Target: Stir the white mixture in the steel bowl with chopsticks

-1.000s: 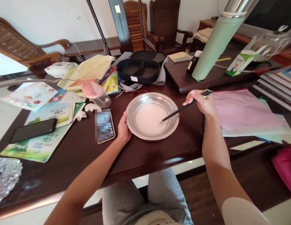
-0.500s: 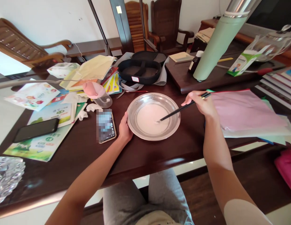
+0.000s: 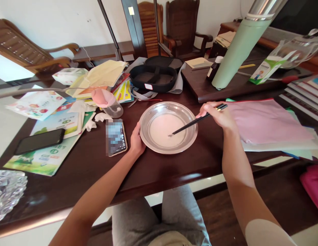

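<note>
A shiny metal bowl [image 3: 169, 149] stands on the dark table and holds a whitish liquid [image 3: 162, 128]. My left hand [image 3: 137, 140] grips the bowl's left side, thumb up along the rim and the other fingers mostly hidden by the wall. Closed around black chopsticks [image 3: 192, 122] with gold bands, my right hand [image 3: 216, 114] is just past the bowl's right rim. The chopsticks slant down to the left, their tips in the liquid near the middle. A phone [image 3: 116, 138] with a lit, blurred screen lies left of my left hand.
A pink-lidded bottle [image 3: 106, 101], crumpled tissues, booklets and a dark phone [image 3: 39, 141] lie left. Behind the bowl is an open black case [image 3: 152, 77]. A tall green flask [image 3: 240, 53] stands on a raised board at right; a pink folder [image 3: 268, 119] lies nearer.
The chopstick tips have shifted slightly left and toward me in the liquid, and my right hand has dropped a little. My left hand keeps its place on the bowl.
</note>
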The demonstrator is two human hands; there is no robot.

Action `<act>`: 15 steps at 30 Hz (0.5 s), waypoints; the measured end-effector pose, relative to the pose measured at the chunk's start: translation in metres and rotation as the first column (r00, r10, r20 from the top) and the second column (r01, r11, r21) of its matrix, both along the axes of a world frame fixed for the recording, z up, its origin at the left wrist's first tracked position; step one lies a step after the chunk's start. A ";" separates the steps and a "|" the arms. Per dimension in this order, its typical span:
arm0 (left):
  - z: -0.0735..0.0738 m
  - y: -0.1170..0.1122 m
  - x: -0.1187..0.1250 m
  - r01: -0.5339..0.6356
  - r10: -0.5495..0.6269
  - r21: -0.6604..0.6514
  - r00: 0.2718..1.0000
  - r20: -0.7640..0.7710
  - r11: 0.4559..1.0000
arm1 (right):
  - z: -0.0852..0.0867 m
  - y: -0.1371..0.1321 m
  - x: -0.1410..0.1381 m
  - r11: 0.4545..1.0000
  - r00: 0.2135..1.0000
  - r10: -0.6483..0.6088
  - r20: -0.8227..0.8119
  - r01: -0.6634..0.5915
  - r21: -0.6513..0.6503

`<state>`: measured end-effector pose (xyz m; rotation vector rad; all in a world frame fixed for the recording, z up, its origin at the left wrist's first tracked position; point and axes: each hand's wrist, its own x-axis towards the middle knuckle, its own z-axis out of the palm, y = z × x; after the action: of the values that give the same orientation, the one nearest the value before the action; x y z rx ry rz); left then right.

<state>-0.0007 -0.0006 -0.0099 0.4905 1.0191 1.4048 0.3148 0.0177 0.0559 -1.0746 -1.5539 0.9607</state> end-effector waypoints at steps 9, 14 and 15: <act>0.003 0.000 0.001 0.000 0.000 0.018 1.000 0.000 1.000 | -0.002 0.005 -0.001 0.986 0.988 -0.156 0.005 0.156 0.061; 0.004 -0.001 0.002 0.002 -0.002 0.003 1.000 0.003 1.000 | -0.006 0.004 0.004 0.999 0.999 -0.033 -0.032 0.033 0.017; 0.004 -0.001 0.002 0.005 -0.005 0.009 1.000 0.000 1.000 | -0.004 0.002 -0.002 1.000 1.000 0.017 -0.014 -0.017 0.002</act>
<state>0.0010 -0.0015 -0.0059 0.4997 1.0111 1.4055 0.3125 0.0195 0.0516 -1.0529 -1.5540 0.9761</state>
